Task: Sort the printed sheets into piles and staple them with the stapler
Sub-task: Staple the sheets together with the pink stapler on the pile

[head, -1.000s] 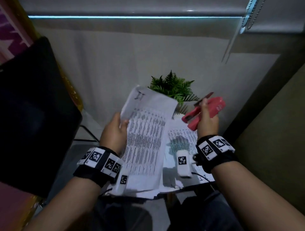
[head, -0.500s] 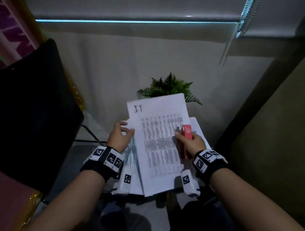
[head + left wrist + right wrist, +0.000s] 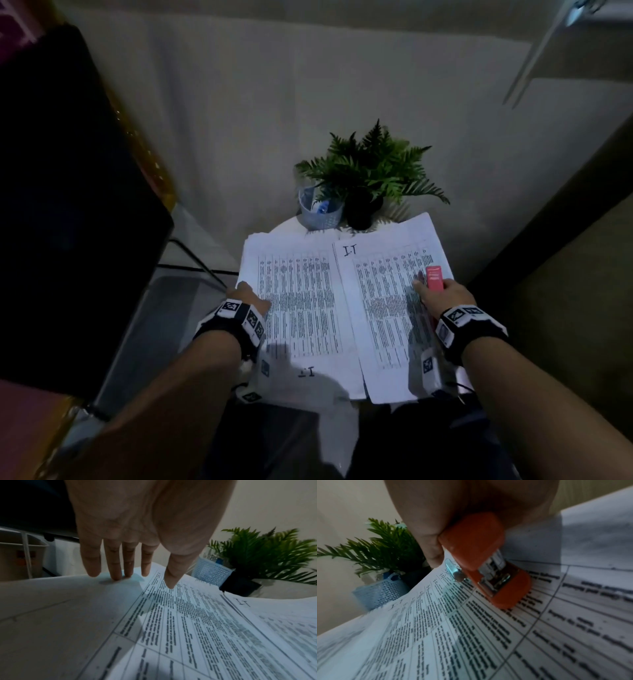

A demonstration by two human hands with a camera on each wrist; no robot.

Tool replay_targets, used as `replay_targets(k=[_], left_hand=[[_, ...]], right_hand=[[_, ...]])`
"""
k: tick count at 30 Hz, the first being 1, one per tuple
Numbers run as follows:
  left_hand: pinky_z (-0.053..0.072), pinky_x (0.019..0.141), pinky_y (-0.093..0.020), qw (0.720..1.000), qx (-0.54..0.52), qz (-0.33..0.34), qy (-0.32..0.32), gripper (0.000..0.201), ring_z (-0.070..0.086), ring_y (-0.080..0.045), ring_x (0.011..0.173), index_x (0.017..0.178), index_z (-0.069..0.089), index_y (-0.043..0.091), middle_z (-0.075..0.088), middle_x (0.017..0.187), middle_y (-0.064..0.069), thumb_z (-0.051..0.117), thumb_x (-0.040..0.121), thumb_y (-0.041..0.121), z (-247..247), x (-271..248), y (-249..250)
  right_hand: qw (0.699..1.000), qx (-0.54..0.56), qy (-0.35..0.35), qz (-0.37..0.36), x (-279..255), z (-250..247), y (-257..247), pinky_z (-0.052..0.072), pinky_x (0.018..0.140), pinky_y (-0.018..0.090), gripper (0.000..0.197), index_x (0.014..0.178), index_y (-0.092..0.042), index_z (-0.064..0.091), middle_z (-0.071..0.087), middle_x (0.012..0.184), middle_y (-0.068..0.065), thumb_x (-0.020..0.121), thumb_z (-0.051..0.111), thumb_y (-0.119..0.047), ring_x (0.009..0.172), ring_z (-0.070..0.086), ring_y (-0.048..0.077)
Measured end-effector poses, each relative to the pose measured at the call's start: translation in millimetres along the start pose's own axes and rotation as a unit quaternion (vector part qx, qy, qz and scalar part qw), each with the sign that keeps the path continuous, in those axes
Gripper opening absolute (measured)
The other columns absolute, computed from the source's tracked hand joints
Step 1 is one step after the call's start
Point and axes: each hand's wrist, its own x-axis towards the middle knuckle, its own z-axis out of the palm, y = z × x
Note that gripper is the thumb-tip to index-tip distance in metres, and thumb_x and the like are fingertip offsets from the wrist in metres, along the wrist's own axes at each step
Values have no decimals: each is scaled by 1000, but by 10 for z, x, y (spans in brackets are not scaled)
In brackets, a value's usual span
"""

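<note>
Dim worktop point(image 3: 291, 224): our left hand point(image 3: 247, 297) lies flat-fingered on the left pile point(image 3: 298, 301); our right hand point(image 3: 442, 296) grips the stapler point(image 3: 434, 278). Thin sheets likely slide and buckle; we pinch a corner.

We have a small white table point(image 3: 286, 224) here, mostly covered, only its far rim showing bare. Take the dark plant pot point(image 3: 359, 212) at the far edge as our marker: just left of it stands a pale blue basket point(image 3: 320, 214), touching or nearly so. Nearer to us than the pot lie two piles of printed sheets side by side, the left pile point(image 3: 301, 301) and the right pile point(image 3: 387, 301), the right one overlapping the left along the middle.
</note>
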Motion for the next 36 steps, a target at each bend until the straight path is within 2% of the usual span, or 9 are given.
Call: replay_targets(k=[5, 11, 17, 23, 26, 28, 30, 33, 36], left_hand=[[49, 91, -43, 999, -25, -25, 12, 85, 52, -37, 114, 131, 36, 8, 46, 132, -17, 83, 65, 34, 43, 82, 25], [49, 78, -33, 998, -59, -29, 18, 44, 60, -30, 94, 110, 49, 2, 61, 106, -17, 74, 79, 22, 59, 76, 28], [36, 104, -37, 986, -119, 26, 110, 50, 43, -35, 126, 130, 52, 3, 45, 137, -21, 57, 90, 33, -17, 2, -90], [27, 111, -47, 926, -232, 178, 238, 35, 35, -23, 134, 90, 74, 23, 35, 145, 7, 66, 68, 50, -279, -279, -273], [20, 114, -52, 885, -280, 276, 248, 13, 11, -10, 142, 85, 73, 32, 15, 139, 41, 76, 73, 37, -404, -485, -295], [12, 118, -43, 879, -250, 307, 263, 13, 4, -3, 138, 88, 75, 18, 18, 147, 24, 77, 76, 23, -456, -622, -260], [10, 115, -29, 867, -257, 328, 272, 8, 9, -8, 138, 83, 76, 13, 30, 149, 5, 76, 76, 18, -546, -821, -194], [21, 112, -31, 839, -310, 363, 260, 6, 24, -19, 135, 76, 73, 25, 40, 134, 13, 75, 75, 20, -707, -1098, -115], [29, 111, -35, 799, -371, 413, 230, 6, 34, -13, 130, 74, 68, 33, 39, 125, 20, 72, 70, 31, -844, -1338, -35]], right_hand=[[999, -17, -6, 31, 187, 107, 19, 44, 83, 34, 56, 111, -5, 61, 63, 110, 20, 84, 58, -54, 96, 60, 34], [998, -31, -24, 50, 238, 151, -1, 46, 85, 33, 65, 112, -6, 62, 61, 112, 20, 81, 54, -62, 93, 58, 33], [997, -30, 65, 20, 21, 36, -79, 28, 108, 42, 67, 119, -11, 61, 44, 126, 17, 81, 50, -65, 122, 43, 35], [982, 176, -1, -69, -354, 129, -282, 56, 79, 47, 52, 78, -20, 65, 49, 108, 6, 67, 64, -70, 87, 64, 27], [968, 208, -67, -123, -606, 160, -459, 49, 92, 38, 34, 96, -22, 61, 42, 124, -1, 78, 67, -51, 102, 55, 19], [955, 233, -96, -154, -751, 167, -569, 38, 99, 31, 34, 104, -25, 61, 38, 133, -5, 80, 68, -47, 111, 48, 15], [944, 259, -107, -176, -904, 158, -663, 39, 101, 34, 21, 89, -32, 61, 40, 134, -7, 78, 70, -47, 114, 48, 14], [911, 360, -115, -165, -1037, 100, -729, 48, 77, 30, 17, 79, -21, 67, 65, 95, -3, 76, 74, -36, 85, 62, 15], [894, 398, -126, -163, -1093, -77, -741, 49, 69, 29, 44, 79, -10, 68, 69, 83, 7, 60, 81, -48, 69, 63, 20]])
